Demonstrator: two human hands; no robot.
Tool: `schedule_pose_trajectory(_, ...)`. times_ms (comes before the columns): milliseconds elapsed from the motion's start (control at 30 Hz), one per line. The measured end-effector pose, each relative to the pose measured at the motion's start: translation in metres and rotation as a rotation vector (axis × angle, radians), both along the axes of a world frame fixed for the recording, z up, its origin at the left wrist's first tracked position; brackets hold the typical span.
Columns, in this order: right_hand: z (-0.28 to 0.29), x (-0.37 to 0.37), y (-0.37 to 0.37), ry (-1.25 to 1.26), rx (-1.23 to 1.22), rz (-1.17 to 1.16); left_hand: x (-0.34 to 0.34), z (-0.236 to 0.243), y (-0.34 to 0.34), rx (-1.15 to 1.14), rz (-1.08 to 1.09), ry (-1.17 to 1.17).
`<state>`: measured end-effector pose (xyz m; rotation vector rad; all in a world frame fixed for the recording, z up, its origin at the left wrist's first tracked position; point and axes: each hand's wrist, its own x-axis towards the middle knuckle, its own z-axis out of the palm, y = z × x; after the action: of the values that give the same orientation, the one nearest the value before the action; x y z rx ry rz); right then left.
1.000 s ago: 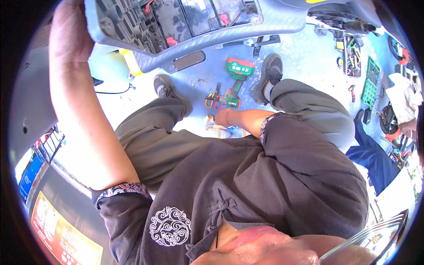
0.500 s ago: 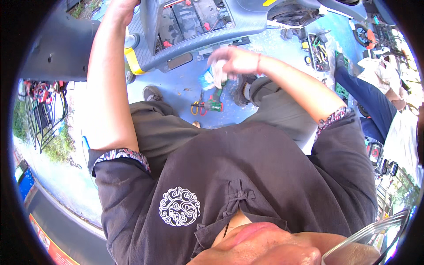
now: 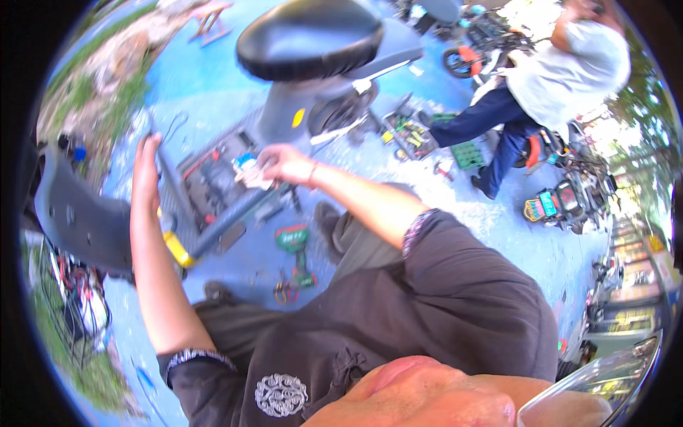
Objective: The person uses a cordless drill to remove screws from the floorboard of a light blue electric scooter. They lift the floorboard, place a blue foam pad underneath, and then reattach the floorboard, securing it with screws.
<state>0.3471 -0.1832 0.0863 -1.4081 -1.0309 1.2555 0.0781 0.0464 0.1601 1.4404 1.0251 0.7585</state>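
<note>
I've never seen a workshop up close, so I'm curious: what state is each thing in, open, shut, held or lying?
Floor compartment: open, contents showing.
White-and-blue bundle: crumpled, held in the right hand.
Left hand: beside the compartment, grip unclear.
Black seat: looks shut.
Green-and-red power tool: lying on the floor, on or off unclear.
Toolbox: open, tools inside.
</note>
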Motion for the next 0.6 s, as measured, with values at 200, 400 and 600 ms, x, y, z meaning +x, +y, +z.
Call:
schedule_pose_trajectory(200,-0.009,-0.010,0.022,0.167,0.071,0.044,0.002,0.014,-0.008,0.064,0.057,0.046)
schedule_pose_trajectory(400,-0.027,0.013,0.045,-0.611,0.313,-0.136,-0.008,0.002,0.007,0.049,0.029,0.049)
schedule_pose_trajectory(600,-0.033,0.018,0.063,-1.005,0.297,-0.196,-0.010,0.015,-0.007,0.069,0.038,0.022)
